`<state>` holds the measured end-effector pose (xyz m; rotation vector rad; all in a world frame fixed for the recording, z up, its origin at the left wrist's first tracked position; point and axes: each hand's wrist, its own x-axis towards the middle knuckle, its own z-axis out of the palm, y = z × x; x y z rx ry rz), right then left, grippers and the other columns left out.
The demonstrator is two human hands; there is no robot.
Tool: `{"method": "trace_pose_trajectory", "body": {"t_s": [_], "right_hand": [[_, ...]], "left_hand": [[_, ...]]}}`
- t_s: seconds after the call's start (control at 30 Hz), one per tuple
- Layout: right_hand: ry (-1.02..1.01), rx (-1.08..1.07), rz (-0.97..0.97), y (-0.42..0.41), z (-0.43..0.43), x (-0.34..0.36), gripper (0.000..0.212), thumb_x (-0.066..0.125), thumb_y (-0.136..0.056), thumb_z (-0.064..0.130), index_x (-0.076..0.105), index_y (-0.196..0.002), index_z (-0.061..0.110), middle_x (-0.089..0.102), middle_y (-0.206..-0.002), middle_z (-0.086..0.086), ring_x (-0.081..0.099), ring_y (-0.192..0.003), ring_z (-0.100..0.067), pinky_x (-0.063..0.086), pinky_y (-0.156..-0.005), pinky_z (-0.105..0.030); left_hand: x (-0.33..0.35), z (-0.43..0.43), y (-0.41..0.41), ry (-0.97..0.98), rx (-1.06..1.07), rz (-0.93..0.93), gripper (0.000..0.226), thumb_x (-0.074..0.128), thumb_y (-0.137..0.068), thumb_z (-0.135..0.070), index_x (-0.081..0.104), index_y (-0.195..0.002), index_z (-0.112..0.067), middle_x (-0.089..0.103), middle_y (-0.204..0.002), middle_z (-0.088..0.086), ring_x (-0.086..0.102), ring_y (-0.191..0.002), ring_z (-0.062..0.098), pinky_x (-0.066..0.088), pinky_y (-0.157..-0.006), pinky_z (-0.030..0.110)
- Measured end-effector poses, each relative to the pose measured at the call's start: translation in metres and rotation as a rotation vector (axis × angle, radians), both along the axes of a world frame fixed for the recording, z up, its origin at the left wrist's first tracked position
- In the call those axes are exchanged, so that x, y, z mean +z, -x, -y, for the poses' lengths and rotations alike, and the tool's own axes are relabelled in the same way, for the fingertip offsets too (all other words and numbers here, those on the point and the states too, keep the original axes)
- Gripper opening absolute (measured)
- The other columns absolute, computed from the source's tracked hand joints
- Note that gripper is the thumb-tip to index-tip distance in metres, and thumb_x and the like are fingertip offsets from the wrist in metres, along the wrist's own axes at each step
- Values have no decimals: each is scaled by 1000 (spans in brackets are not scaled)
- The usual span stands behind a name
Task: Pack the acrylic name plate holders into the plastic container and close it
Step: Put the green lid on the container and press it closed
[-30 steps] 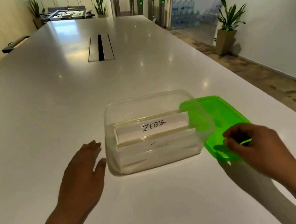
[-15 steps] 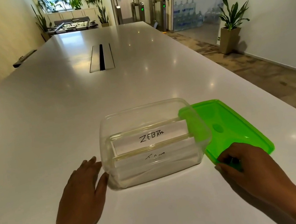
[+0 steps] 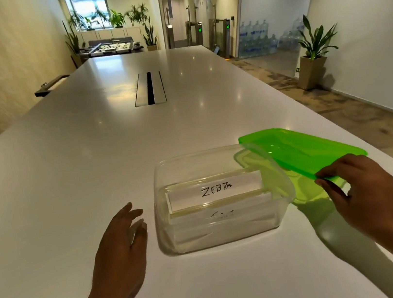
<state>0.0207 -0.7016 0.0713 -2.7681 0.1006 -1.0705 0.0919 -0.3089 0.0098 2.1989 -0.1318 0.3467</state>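
White long table (image 3: pixel 94 189) ran far into an office w/ a potted plant (image 3: pixel 314 41) at right. Clear container (image 3: pixel 228 233) sat near-centre, long axis left-right, name plate holders (image 3: pixel 212 193) inside, ZEBRA label facing us. Our right hand (image 3: pixel 365 195) pinched the green lid (image 3: pixel 300 148) by its near edge, tilted, right of container; left hand (image 3: pixel 121 247) spread just left, not touching.

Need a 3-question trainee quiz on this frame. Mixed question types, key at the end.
1. True or false: the green lid is already sealed on the plastic container.
2. Which hand grips the lid's edge? A) left B) right C) both
3. Fill in: the clearly legible name plate holder inside the container reads ____.
Key: 1 false; 2 B, the right hand; 3 ZEBRA.
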Motion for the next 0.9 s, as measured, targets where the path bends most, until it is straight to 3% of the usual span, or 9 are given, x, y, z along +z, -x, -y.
{"method": "trace_pose_trajectory", "body": {"t_s": [0.2,0.3,0.47,0.53,0.63,0.73,0.8,0.9], "right_hand": [[60,19,9,-20,6,14,11,79,-74,12,74,-82,15,64,-80,-4,60,-77,-31,47,-61,-35],[74,62,44,-26,4,25,11,78,-74,10,74,-83,14,64,-82,-5,59,-76,-31,48,-62,-37],[51,215,161,-28,-15,49,9,69,-86,19,73,-86,11,64,-85,-6,58,-78,-26,43,-67,-29],[16,289,226,-26,-27,60,12,67,-85,22,72,-87,11,62,-86,-2,56,-80,-20,39,-71,-17],[-60,415,315,-22,-45,79,12,64,-87,27,70,-92,18,57,-91,7,56,-86,-5,38,-72,-5],[-201,550,394,-21,-55,97,9,62,-91,32,65,-100,32,57,-96,18,58,-92,-3,41,-79,-13],[-386,672,436,-25,-59,107,11,62,-92,37,64,-101,42,59,-98,24,59,-89,-6,44,-79,-19],[-584,795,458,-30,-59,121,11,62,-91,42,66,-101,46,62,-94,26,61,-85,-5,49,-77,-20]], "left_hand": [[23,-2,-6,44,-18,74,33,62,-93,-16,58,-122,-31,56,-137,-9,52,-116,7,40,-89,22],[39,-1,-7,91,-44,138,34,60,-94,-15,55,-120,-36,57,-132,-12,53,-114,10,41,-87,22],[65,2,-10,138,-48,205,35,61,-93,-22,56,-125,-33,50,-123,-37,52,-101,-11,44,-63,7],[76,4,-12,138,-49,235,38,63,-91,-25,56,-127,-34,48,-122,-40,50,-102,-15,44,-65,8],[92,5,-14,146,-71,267,41,64,-89,-34,53,-128,-41,47,-122,-41,47,-106,-22,47,-77,22],[107,5,-16,207,-89,279,48,56,-90,-51,51,-135,-34,54,-132,-24,54,-116,-1,48,-89,27],[116,4,-15,224,-117,344,49,49,-92,-49,50,-136,-26,58,-132,-14,55,-117,1,46,-91,23],[131,5,-11,197,-134,466,31,46,-96,-38,59,-120,-25,66,-111,-13,61,-101,-1,46,-82,11]]}}
